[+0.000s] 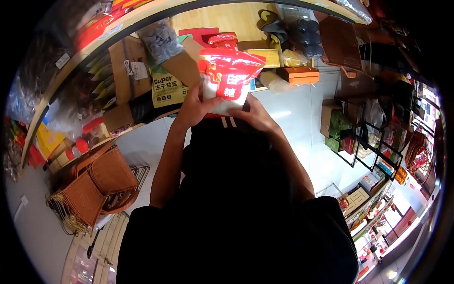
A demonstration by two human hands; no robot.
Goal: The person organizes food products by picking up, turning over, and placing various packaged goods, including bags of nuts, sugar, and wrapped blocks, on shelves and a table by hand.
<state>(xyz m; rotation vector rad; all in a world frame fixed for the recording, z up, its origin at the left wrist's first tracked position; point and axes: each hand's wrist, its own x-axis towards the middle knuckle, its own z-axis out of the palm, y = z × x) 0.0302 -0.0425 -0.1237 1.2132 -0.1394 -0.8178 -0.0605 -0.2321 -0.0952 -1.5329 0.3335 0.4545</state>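
A red and white bag of sugar (210, 90) is held up in front of me, its printed front facing me. My left hand (194, 108) grips its lower left side, with the thumb across the front. At the lower right corner my right hand (254, 115) is closed on the same bag. Just behind it stands another red packet (222, 39), partly hidden by the bag. To the left lies a yellow-green "Super" pouch (168, 90) against a cardboard box (130, 71).
A wooden shelf (217, 19) spans the top, bearing an orange packet (298, 75), dark bottles (309, 38) and a grey plastic-wrapped bundle (161, 40). Wicker chairs (111, 170) stand at lower left. A black rack (369, 137) with goods is on the right, above the tiled floor (302, 128).
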